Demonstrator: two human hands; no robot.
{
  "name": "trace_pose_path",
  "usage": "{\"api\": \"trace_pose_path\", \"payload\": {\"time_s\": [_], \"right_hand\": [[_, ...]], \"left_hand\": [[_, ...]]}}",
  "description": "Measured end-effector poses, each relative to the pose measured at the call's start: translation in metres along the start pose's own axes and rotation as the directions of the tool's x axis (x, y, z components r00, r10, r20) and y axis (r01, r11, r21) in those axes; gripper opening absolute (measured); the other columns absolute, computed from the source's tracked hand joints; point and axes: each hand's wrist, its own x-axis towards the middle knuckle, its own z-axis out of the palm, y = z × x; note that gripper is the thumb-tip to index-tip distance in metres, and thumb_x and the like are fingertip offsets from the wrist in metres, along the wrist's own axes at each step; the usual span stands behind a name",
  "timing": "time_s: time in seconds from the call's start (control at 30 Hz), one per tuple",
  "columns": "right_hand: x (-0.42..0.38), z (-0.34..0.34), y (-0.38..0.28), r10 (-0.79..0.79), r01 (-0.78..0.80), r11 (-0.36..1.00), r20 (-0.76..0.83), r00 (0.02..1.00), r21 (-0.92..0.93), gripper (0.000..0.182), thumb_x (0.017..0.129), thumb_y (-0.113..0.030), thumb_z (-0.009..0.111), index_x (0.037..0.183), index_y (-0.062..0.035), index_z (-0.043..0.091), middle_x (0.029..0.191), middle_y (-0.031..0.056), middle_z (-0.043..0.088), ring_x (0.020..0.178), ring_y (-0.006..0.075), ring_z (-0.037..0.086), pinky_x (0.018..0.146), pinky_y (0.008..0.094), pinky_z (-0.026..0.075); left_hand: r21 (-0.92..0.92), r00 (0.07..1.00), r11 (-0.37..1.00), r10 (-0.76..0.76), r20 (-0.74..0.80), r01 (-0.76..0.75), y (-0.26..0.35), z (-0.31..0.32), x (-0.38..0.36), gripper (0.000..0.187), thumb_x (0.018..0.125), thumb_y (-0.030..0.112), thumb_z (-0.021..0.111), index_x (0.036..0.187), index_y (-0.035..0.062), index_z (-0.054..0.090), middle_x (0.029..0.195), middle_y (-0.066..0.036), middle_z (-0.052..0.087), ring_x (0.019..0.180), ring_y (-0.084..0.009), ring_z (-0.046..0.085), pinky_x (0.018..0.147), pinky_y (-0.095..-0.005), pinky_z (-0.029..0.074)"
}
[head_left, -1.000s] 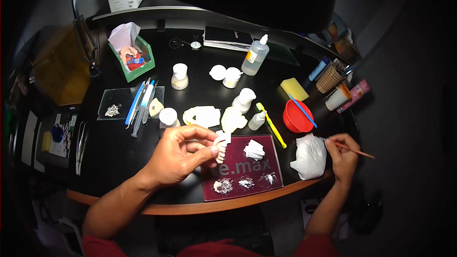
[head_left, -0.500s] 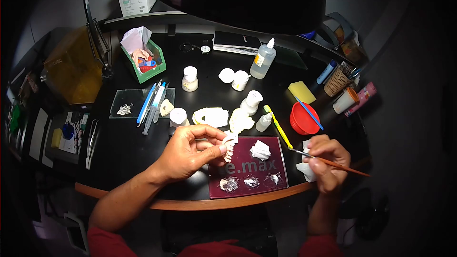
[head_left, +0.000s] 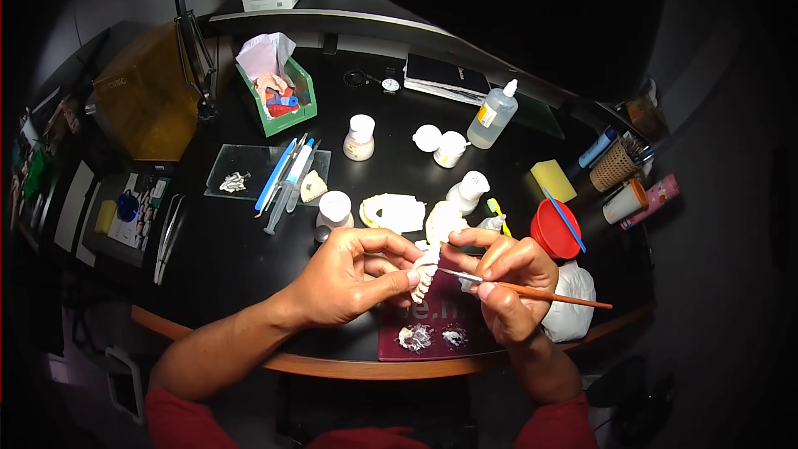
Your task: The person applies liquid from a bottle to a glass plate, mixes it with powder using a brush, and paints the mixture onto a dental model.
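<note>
My left hand (head_left: 345, 278) pinches a cream dental model (head_left: 425, 276) with a row of teeth, held up over the maroon slab (head_left: 391, 349). In my right hand (head_left: 519, 287) is a fine brush (head_left: 553, 294) with a reddish-brown handle, its tip right at the teeth. Small white heaps lie on the slab, one wrinkled heap (head_left: 416, 337) at the left and a smaller heap (head_left: 455, 337) beside it. Just beyond the hands are a pale yellow plaster piece (head_left: 445, 223) and a plaster arch (head_left: 392, 213). My right hand hides much of the slab.
A red bowl (head_left: 553, 231) with a blue stick across it stands right of the hands, near a yellow sponge (head_left: 554, 180). White tissue (head_left: 572, 303) lies at the right edge. Behind are a clear bottle (head_left: 494, 119), white jars and a green bin (head_left: 291, 112). A lamp hangs overhead.
My right hand has moved left with the brush, from beside the tissue to the dental model. The view has shifted, so things appear farther right.
</note>
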Motion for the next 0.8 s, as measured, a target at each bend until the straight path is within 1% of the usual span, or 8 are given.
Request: {"api": "trace_pose_path", "payload": {"time_s": [0.17, 0.23, 0.33, 0.57, 0.73, 0.77, 0.8], "right_hand": [[-0.0042, 0.001, 0.0039, 0.001, 0.0, 0.999, -0.053, 0.999, 0.033, 0.008, 0.085, 0.01, 0.057, 0.09, 0.0039, 0.057, 0.083, 0.0142, 0.059, 0.119, 0.0422, 0.064, 0.101, 0.0625, 0.057], [-0.0072, -0.0028, 0.0054, 0.026, -0.023, 0.999, -0.068, 0.997, 0.043, 0.008, 0.084, 0.01, 0.056, 0.089, 0.0031, 0.057, 0.082, 0.0135, 0.058, 0.117, 0.0432, 0.064, 0.098, 0.0643, 0.059], [-0.0069, -0.0035, 0.005, 0.034, -0.032, 0.999, -0.072, 0.997, 0.022, 0.009, 0.084, 0.01, 0.056, 0.089, 0.0023, 0.056, 0.081, 0.0123, 0.057, 0.114, 0.0439, 0.065, 0.094, 0.0645, 0.061], [-0.0076, -0.0056, 0.0066, 0.037, -0.035, 0.999, -0.067, 0.997, 0.034, 0.008, 0.084, 0.008, 0.057, 0.088, 0.0016, 0.056, 0.079, 0.0116, 0.057, 0.112, 0.0431, 0.066, 0.092, 0.0634, 0.063], [-0.006, -0.0006, 0.0019, 0.065, -0.062, 0.998, -0.099, 0.993, 0.032, 0.007, 0.085, 0.007, 0.059, 0.087, 0.0013, 0.056, 0.081, 0.0127, 0.057, 0.11, 0.0408, 0.065, 0.092, 0.0633, 0.062], [-0.0057, -0.0017, 0.0015, 0.048, -0.046, 0.999, -0.096, 0.994, 0.028, 0.008, 0.085, 0.006, 0.061, 0.088, 0.0011, 0.055, 0.082, 0.013, 0.057, 0.11, 0.04, 0.065, 0.093, 0.0622, 0.063], [-0.006, -0.0043, 0.0045, 0.033, -0.029, 0.998, -0.073, 0.997, 0.057, 0.01, 0.085, 0.005, 0.062, 0.088, 0.0009, 0.054, 0.083, 0.0133, 0.056, 0.109, 0.0392, 0.064, 0.093, 0.0611, 0.063]], "left_hand": [[-0.006, 1.0, 1.0, 0.006, 0.017, -0.006, -0.0054, 0.0008, 0.0005, 0.025, 0.098, 0.004, 0.071, 0.12, -0.0079, 0.066, 0.103, -0.011, 0.071, 0.093, -0.0133, 0.073, 0.08, -0.0279, 0.066], [0.001, 1.0, 1.0, 0.0, 0.01, 0.0, -0.0033, 0.0034, 0.0006, 0.025, 0.098, 0.0, 0.07, 0.121, -0.0091, 0.065, 0.102, -0.013, 0.071, 0.091, -0.0161, 0.074, 0.08, -0.0304, 0.065], [0.004, 1.0, 1.0, -0.024, 0.009, 0.024, -0.0006, 0.0047, 0.0005, 0.025, 0.098, -0.001, 0.07, 0.121, -0.0095, 0.064, 0.1, -0.013, 0.072, 0.09, -0.0178, 0.075, 0.079, -0.0317, 0.065], [0.019, 0.999, 0.999, -0.031, 0.027, 0.03, -0.0014, 0.004, 0.0005, 0.025, 0.098, -0.001, 0.07, 0.121, -0.0091, 0.064, 0.101, -0.014, 0.072, 0.091, -0.0185, 0.075, 0.079, -0.0314, 0.065], [0.052, 0.999, 0.999, -0.002, 0.054, -0.001, -0.004, 0.006, 0.0033, 0.025, 0.098, -0.002, 0.07, 0.121, -0.0097, 0.065, 0.105, -0.015, 0.072, 0.093, -0.0182, 0.075, 0.08, -0.0286, 0.064], [0.078, 0.999, 0.997, 0.001, 0.033, -0.004, -0.0023, 0.0056, 0.0016, 0.025, 0.098, -0.003, 0.069, 0.121, -0.0099, 0.065, 0.107, -0.015, 0.072, 0.093, -0.018, 0.075, 0.08, -0.0278, 0.064], [0.059, 0.998, 0.997, 0.049, 0.025, -0.05, -0.0038, 0.0072, 0.003, 0.024, 0.097, 0.004, 0.072, 0.118, -0.0077, 0.068, 0.1, -0.012, 0.075, 0.084, -0.0128, 0.075, 0.077, -0.0247, 0.062]]}}
